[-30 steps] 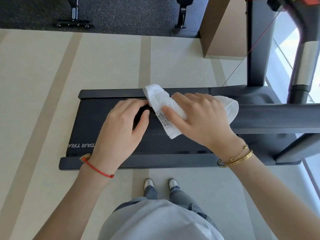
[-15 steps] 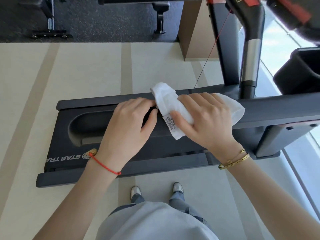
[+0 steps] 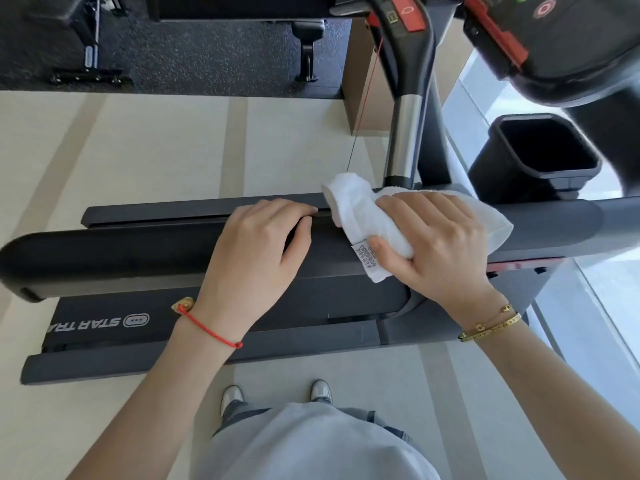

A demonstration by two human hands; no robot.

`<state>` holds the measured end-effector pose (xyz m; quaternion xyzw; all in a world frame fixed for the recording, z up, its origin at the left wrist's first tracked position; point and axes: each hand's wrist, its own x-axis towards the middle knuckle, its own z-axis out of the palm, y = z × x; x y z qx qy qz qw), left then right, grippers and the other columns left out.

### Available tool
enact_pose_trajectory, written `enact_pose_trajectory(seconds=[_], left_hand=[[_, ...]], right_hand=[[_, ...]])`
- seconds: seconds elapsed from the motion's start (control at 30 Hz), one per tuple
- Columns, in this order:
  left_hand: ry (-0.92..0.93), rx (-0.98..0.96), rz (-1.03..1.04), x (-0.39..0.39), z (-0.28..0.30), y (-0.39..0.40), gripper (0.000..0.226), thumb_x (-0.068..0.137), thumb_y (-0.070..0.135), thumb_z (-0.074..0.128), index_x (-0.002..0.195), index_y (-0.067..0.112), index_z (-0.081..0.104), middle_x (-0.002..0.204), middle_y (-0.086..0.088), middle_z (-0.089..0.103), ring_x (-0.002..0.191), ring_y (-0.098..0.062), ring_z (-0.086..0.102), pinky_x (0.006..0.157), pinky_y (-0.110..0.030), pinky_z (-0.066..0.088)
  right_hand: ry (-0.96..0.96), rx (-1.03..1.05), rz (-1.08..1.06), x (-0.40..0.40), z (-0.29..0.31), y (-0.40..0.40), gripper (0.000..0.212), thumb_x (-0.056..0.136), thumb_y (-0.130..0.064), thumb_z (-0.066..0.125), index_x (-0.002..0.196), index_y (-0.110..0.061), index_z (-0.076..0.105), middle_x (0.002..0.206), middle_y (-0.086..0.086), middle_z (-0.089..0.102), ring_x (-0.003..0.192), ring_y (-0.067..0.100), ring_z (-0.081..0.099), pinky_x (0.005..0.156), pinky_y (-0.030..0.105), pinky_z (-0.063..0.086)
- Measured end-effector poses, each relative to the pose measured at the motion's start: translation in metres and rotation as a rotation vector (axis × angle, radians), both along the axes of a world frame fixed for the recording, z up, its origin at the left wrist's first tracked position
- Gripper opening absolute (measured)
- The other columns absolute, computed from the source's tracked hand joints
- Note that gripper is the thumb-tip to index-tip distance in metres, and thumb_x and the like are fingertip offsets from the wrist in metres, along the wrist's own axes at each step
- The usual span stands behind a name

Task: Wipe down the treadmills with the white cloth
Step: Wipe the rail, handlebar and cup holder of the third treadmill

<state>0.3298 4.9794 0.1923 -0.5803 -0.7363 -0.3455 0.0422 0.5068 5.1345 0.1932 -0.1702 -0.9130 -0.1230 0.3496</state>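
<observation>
the handrail [image 3: 121, 258] runs bare to the left of the left hand [image 3: 256, 258]. rightward, the right hand [image 3: 433, 244] and white cloth [image 3: 356, 209] meet the upright post [image 3: 403, 133] and cup holder [image 3: 540, 150].

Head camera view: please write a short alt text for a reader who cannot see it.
A person's right hand presses a white cloth onto a dark treadmill handrail, while the left hand rests on the rail beside it. Below lies the treadmill belt.
</observation>
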Motion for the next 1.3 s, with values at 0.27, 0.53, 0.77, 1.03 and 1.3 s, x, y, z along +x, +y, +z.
enact_pose_trajectory(seconds=[0.27, 0.53, 0.77, 1.03, 1.3], left_hand=[[0.037, -0.005, 0.074, 0.019, -0.003, 0.011, 0.027, 0.101, 0.022, 0.048, 0.108, 0.012, 0.072, 0.104, 0.002, 0.074, 0.097, -0.021, 0.068, 0.093, -0.045, 0.048], [0.084, 0.011, 0.201, 0.003, -0.007, -0.011, 0.027, 0.101, 0.024, 0.05, 0.106, 0.011, 0.073, 0.102, 0.001, 0.074, 0.097, -0.024, 0.069, 0.093, -0.05, 0.047], [0.121, 0.005, 0.277, -0.028, -0.011, -0.041, 0.027, 0.101, 0.025, 0.048, 0.102, 0.013, 0.073, 0.099, 0.002, 0.074, 0.092, -0.024, 0.067, 0.092, -0.049, 0.046], [0.122, -0.025, 0.386, -0.082, -0.015, -0.088, 0.031, 0.102, 0.027, 0.046, 0.103, 0.011, 0.072, 0.1, 0.0, 0.074, 0.093, -0.026, 0.067, 0.094, -0.052, 0.046], [0.066, -0.031, 0.442, -0.131, -0.018, -0.127, 0.03, 0.101, 0.026, 0.048, 0.103, 0.01, 0.073, 0.101, -0.001, 0.074, 0.09, -0.025, 0.067, 0.092, -0.053, 0.047]], right_hand=[[-0.005, -0.032, -0.036, 0.037, 0.004, 0.027, 0.037, 0.096, -0.044, 0.052, 0.1, -0.013, 0.071, 0.091, 0.002, 0.07, 0.078, 0.026, 0.062, 0.073, 0.035, 0.045], [-0.141, -0.094, 0.134, -0.001, 0.011, 0.003, 0.043, 0.1, -0.045, 0.042, 0.105, -0.011, 0.068, 0.09, 0.003, 0.068, 0.08, 0.028, 0.062, 0.076, 0.039, 0.047], [-0.451, -0.288, 0.173, -0.058, 0.03, -0.024, 0.049, 0.098, -0.058, 0.023, 0.098, -0.021, 0.055, 0.071, -0.006, 0.057, 0.06, 0.023, 0.053, 0.052, 0.031, 0.028], [-0.842, -0.812, 0.279, -0.149, 0.046, -0.048, 0.048, 0.099, -0.06, 0.024, 0.109, -0.025, 0.056, 0.085, -0.006, 0.062, 0.076, 0.01, 0.056, 0.068, 0.029, 0.042], [-0.888, -0.802, 0.331, -0.177, 0.044, -0.067, 0.037, 0.091, -0.07, 0.026, 0.089, -0.038, 0.046, 0.073, -0.013, 0.058, 0.07, 0.008, 0.057, 0.061, 0.028, 0.036]])
